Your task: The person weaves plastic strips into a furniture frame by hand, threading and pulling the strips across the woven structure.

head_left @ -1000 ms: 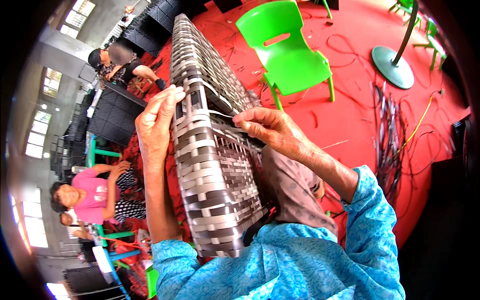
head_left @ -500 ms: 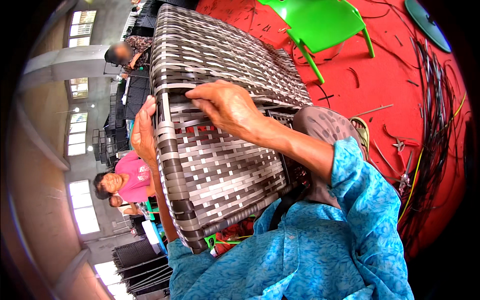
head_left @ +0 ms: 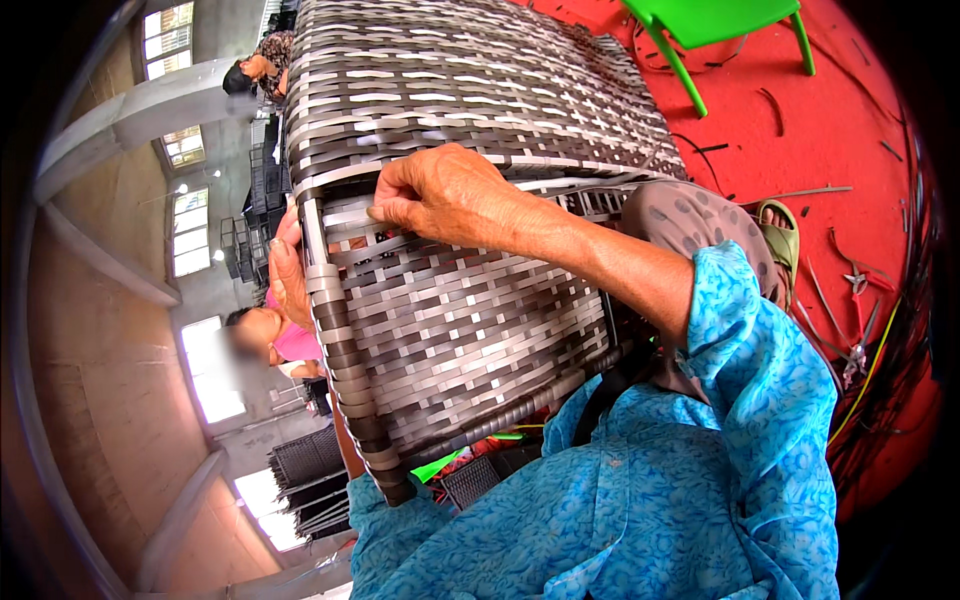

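A woven seat piece (head_left: 460, 330) of grey and dark brown flat plastic strips stands tilted in front of me, its edge bar (head_left: 345, 350) wrapped in the same strip. My right hand (head_left: 445, 195) is closed, thumb and forefinger pinching a flat grey strip (head_left: 347, 216) at the gap by the upper corner. Along the outer side of the edge bar rests my left hand (head_left: 287, 270), fingers fairly straight and partly hidden behind the bar. Above the gap, the other woven panel (head_left: 460, 85) rises away from me.
A green plastic chair (head_left: 715, 20) stands at the far right on red floor covering (head_left: 760, 145). Pliers or cutters (head_left: 857, 290) and dark loose strips (head_left: 885, 420) lie at right. Two other people (head_left: 268, 65) are at left, beyond the piece. Stacked dark woven pieces (head_left: 308, 470) stand lower left.
My right fingers have closed from a loose spread into a pinch and sit slightly lower in the gap. My left hand stays at the edge bar. The view has shifted.
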Tool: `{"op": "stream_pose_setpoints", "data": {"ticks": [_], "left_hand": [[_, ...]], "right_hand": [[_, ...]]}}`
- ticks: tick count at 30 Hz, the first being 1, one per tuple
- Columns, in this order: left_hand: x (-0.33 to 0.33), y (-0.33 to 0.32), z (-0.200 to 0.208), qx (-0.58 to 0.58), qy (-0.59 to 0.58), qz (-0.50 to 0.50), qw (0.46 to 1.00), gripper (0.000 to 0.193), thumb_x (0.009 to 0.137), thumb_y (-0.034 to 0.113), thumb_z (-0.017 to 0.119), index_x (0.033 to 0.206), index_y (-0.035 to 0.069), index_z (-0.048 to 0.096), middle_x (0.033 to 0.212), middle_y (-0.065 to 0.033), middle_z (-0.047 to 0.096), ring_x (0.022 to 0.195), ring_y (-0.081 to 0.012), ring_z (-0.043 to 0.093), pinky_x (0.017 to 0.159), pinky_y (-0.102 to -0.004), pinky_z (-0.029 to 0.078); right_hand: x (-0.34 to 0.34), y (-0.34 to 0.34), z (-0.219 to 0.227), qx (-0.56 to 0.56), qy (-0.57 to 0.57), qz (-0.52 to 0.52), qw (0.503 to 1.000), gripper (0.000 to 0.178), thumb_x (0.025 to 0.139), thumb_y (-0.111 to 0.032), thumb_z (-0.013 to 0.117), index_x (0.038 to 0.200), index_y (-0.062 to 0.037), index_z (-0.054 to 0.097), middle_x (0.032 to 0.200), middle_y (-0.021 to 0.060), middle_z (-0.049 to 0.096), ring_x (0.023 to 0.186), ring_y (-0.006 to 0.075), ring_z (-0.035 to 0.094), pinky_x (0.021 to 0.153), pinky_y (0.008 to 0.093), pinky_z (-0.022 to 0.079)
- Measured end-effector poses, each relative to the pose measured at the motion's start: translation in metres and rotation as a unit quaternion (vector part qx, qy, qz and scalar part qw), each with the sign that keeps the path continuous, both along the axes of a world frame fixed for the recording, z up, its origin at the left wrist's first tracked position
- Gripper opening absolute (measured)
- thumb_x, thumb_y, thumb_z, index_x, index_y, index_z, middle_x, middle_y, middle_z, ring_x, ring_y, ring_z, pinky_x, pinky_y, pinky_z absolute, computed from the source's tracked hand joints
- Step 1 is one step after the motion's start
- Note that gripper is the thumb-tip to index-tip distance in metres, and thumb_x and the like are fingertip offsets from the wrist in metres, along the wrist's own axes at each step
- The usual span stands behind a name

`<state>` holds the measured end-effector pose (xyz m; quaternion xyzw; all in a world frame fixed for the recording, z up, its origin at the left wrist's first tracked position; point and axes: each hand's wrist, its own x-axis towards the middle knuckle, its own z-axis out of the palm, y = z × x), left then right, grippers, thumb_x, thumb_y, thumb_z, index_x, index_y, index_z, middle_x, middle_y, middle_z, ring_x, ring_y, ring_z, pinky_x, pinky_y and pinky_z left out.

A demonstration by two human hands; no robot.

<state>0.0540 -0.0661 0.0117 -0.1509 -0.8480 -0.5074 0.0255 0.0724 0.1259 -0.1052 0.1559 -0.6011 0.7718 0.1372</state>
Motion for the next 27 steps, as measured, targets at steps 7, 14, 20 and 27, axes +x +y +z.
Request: {"op": "stream_pose_setpoints", "data": {"ticks": [7, 14, 20, 27], "left_hand": [[-0.002, -0.010, 0.004, 0.035, -0.016, -0.013, 0.999, 0.058, 0.092, 0.045, 0.037, 0.113, -0.008, 0.049, 0.125, -0.0154, 0.046, 0.110, -0.0216, 0.049, 0.093, -0.0362, 0.042], [-0.005, -0.001, 0.000, 0.019, 0.016, -0.043, 0.999, 0.056, 0.093, 0.041, 0.035, 0.114, -0.009, 0.048, 0.128, -0.0178, 0.044, 0.118, -0.0247, 0.044, 0.100, -0.0399, 0.035], [-0.001, 0.000, -0.002, -0.077, 0.121, -0.032, 0.989, 0.053, 0.095, 0.036, 0.034, 0.102, -0.011, 0.055, 0.120, -0.0201, 0.050, 0.119, -0.0266, 0.043, 0.102, -0.0399, 0.031], [0.012, 0.017, -0.007, 0.080, 0.103, 0.003, 0.991, 0.036, 0.093, 0.025, 0.043, 0.090, -0.007, 0.060, 0.110, -0.0176, 0.057, 0.115, -0.0257, 0.047, 0.101, -0.0405, 0.033]], "right_hand": [[0.002, 0.014, 0.002, -0.016, 0.003, 0.045, 0.999, 0.019, 0.078, -0.023, 0.056, 0.075, -0.0067, 0.065, 0.070, 0.0131, 0.064, 0.071, 0.0312, 0.062, 0.066, 0.0395, 0.048], [-0.004, 0.024, -0.002, -0.039, -0.015, 0.097, 0.994, 0.020, 0.079, -0.021, 0.056, 0.076, -0.0036, 0.066, 0.069, 0.0089, 0.066, 0.067, 0.0238, 0.064, 0.065, 0.0345, 0.048], [-0.004, 0.029, 0.003, -0.013, -0.007, 0.091, 0.996, 0.025, 0.079, -0.026, 0.058, 0.074, -0.0020, 0.065, 0.065, 0.0125, 0.063, 0.063, 0.0244, 0.062, 0.062, 0.0348, 0.048], [-0.002, 0.059, 0.034, 0.052, -0.014, 0.130, 0.990, 0.036, 0.083, -0.038, 0.061, 0.075, -0.0029, 0.065, 0.059, 0.0022, 0.057, 0.057, 0.0083, 0.049, 0.052, 0.0261, 0.040]]}}
